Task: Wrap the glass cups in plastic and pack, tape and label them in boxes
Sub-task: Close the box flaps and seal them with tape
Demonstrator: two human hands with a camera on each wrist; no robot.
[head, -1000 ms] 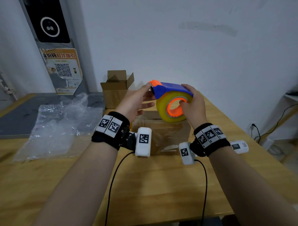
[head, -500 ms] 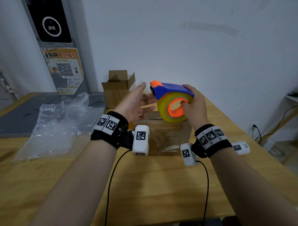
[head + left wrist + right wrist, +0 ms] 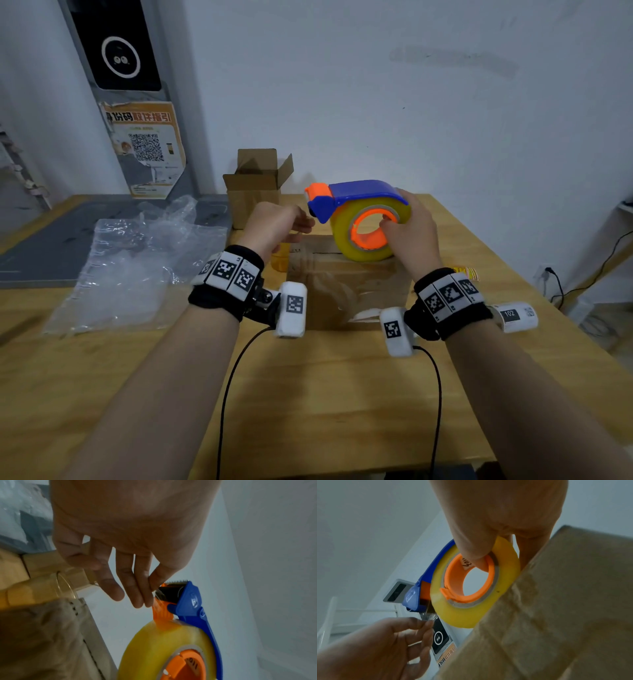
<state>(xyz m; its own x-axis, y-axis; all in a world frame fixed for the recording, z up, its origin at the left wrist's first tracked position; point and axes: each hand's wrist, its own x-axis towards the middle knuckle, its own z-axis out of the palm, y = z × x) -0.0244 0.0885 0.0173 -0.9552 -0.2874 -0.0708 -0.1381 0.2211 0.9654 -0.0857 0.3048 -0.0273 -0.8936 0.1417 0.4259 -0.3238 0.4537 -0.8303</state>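
The right hand point(image 3: 409, 236) grips the blue-and-orange plastic tape dispenser point(image 3: 356, 202), which is loaded with a yellowish roll of clear packing tape point(image 3: 342, 236). The thumb reaches into the orange core ring and the remaining fingers curl over the back of the roll, as the right wrist view confirms. The dispenser is held in the air above the closed brown cardboard box point(image 3: 346, 291), which stands on the wooden table point(image 3: 325, 394) near the middle of its far half; tape already covers the front face of the box.

The left hand point(image 3: 274, 229) is raised just left of the dispenser's orange nose. Its thumb and fingertips point(image 3: 150, 586) are brought together in a narrow pinch on the free end of the clear tape point(image 3: 428, 616) below the serrated cutter; the other fingers are loosely extended.

A second, smaller brown cardboard box with open flaps point(image 3: 257, 188) stands against the wall at the table's far edge, behind the left hand. An amber glass cup point(image 3: 280, 260) stands just beside the left side of the closed box, partly hidden by the left wrist. A crumpled sheet of clear plastic bubble wrap point(image 3: 130, 260) lies on the left part of the table, overlapping a grey mat point(image 3: 41, 246) at the far left corner.
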